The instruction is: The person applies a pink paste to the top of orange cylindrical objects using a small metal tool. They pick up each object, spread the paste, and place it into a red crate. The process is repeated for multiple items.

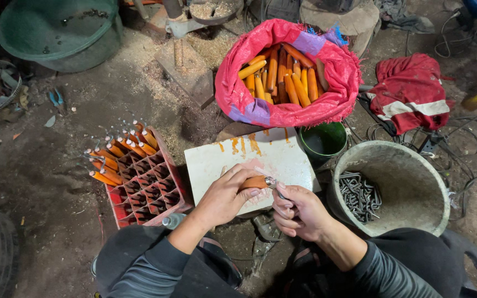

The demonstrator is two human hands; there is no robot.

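My left hand [224,194] grips an orange wooden handle [256,181] over a white board [249,157] stained with orange. My right hand [296,209] holds a thin metal piece at the handle's metal-ringed end, fingers curled around it. A red woven sack [238,94] behind the board is full of more orange handles [280,77]. To the left, a red compartment crate [147,190] holds several handles standing with metal pieces sticking up.
A grey bucket [401,160] at the right holds bent metal pieces [360,193]. A small green pot [324,140] sits beside the board. A green tub [56,30] stands at top left, a red cloth [409,91] at right, sawdust on the dirt floor.
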